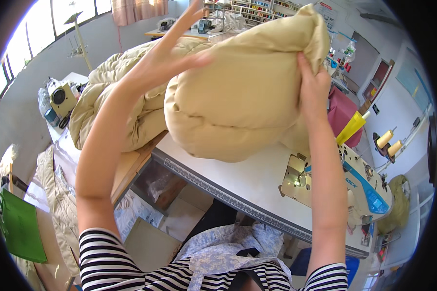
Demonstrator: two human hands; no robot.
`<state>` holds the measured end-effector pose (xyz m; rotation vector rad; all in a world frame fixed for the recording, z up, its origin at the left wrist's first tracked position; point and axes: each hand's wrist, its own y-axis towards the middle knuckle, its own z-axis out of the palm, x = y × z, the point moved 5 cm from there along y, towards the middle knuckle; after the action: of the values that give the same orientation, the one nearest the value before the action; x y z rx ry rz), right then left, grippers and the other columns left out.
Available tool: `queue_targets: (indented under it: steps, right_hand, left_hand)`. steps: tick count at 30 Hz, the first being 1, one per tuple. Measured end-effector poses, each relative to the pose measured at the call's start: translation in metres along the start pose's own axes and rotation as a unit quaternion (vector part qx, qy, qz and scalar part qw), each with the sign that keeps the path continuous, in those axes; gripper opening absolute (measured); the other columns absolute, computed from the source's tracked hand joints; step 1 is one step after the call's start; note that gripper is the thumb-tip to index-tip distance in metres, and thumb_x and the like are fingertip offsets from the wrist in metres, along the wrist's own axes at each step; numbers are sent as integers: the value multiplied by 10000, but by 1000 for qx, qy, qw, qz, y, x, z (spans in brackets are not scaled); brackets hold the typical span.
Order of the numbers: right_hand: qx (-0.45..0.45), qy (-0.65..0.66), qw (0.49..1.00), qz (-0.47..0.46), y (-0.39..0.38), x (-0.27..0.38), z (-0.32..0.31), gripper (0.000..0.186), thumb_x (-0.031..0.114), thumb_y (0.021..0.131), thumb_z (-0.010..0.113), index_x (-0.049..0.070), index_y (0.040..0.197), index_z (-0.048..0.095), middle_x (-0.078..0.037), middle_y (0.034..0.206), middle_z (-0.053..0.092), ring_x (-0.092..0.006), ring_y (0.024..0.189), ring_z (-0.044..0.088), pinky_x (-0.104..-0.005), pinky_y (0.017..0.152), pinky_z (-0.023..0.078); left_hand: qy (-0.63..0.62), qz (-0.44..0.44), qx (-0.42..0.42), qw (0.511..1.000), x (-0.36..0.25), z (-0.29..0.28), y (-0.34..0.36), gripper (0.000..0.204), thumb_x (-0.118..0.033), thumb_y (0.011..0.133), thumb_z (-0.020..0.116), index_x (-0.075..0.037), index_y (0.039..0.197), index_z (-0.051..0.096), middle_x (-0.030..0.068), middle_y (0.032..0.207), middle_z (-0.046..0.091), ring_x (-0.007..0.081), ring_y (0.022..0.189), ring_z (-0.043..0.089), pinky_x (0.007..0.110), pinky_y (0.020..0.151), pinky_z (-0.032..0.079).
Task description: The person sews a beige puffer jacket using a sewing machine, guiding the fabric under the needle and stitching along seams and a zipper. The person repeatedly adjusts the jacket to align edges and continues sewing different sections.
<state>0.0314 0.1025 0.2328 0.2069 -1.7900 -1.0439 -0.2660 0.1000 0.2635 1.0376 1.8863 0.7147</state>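
Observation:
A puffy beige padded garment piece (243,92) is held up in front of me, over the white sewing table (257,179). My right hand (313,87) grips its right side, thumb pressed into a fold below the bunched upper corner. Raised at the upper left edge of the piece is my left hand (172,56), its fingers spread and holding nothing; whether its thumb side touches the fabric I cannot tell. Beneath my right forearm stands a white and blue sewing machine (366,182), its needle area lit.
A heap of beige quilted fabric (143,123) covers the table's left end. Thread cones (384,139) and a yellow object (352,128) rise near the machine. Another machine (61,97) stands far left, above a green bag (22,228). Shelves of thread spools (262,9) line the back.

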Motion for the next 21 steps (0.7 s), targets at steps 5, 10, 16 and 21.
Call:
queue_targets:
  steps: [5, 10, 16, 21]
  right_hand:
    - [39, 124, 991, -37, 45, 48, 13, 532, 428, 1002, 609, 9, 1330, 623, -59, 1211, 688, -143, 1038, 633, -285, 877, 495]
    - [134, 244, 958, -75, 89, 62, 51, 516, 421, 1018, 578, 4, 1320, 610, -77, 1192, 671, -169, 1050, 619, -322, 876, 493]
    - [-23, 130, 989, -65, -54, 29, -13, 369, 299, 1083, 490, 7, 1270, 617, -76, 1128, 655, -135, 991, 607, -302, 921, 475]
    - [288, 156, 945, 7, -205, 18, 30, 742, 292, 879, 784, 28, 1482, 442, -152, 1360, 614, -231, 1200, 601, -336, 869, 530]
  left_hand:
    - [-59, -193, 143, 969, 53, 25, -68, 901, -371, 847, 794, 18, 1524, 345, 184, 1470, 495, 245, 1365, 470, 379, 1089, 433]
    - [-400, -232, -32, 886, 22, 1, 2, 596, -362, 994, 604, -34, 1468, 452, 147, 1402, 559, 221, 1306, 539, 414, 1082, 461]
    - [-426, -5, -250, 869, -49, -42, 118, 478, -249, 1002, 543, 17, 1395, 494, 172, 1310, 602, 242, 1214, 582, 384, 1011, 490]
    - [-330, 170, -399, 839, -112, -32, 161, 393, -155, 1008, 492, 59, 1335, 528, 193, 1233, 637, 259, 1138, 618, 358, 953, 514]
